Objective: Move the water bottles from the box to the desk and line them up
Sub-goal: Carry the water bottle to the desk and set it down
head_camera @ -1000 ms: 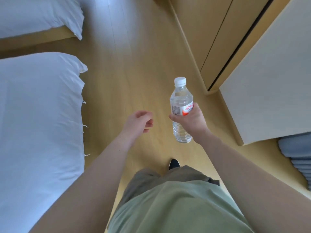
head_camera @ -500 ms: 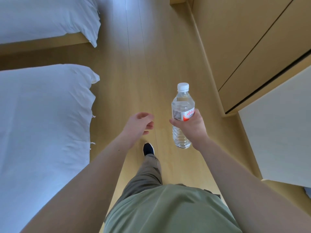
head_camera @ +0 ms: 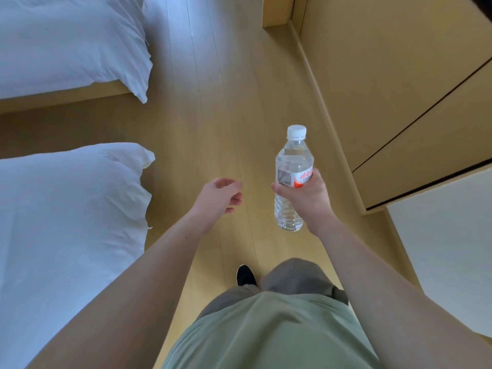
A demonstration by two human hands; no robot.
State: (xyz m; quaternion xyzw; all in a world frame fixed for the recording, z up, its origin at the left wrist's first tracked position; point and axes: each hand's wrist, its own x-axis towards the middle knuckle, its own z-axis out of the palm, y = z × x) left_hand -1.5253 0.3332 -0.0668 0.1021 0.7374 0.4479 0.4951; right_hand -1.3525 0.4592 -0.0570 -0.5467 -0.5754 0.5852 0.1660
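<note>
Pale wooden plank floor (head_camera: 213, 107) down the middle of the frame; two beds with white bedding (head_camera: 66, 209) at left, light wooden cabinet fronts (head_camera: 399, 89) at upper right. Right hand (head_camera: 306, 198) wrapped around a clear plastic water bottle with white cap (head_camera: 292, 161), upright at centre; red-and-white label, red characters unreadable. Left hand (head_camera: 221, 195) loosely curled, holding nothing.

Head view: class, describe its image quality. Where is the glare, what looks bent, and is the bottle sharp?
Head view: pale glare washes the floor near the far bed; wide-angle distortion splays the cabinet edges and swells the forearms; the bottle in the right hand is fairly sharp, its label partly legible; the left hand looks slightly soft.
</note>
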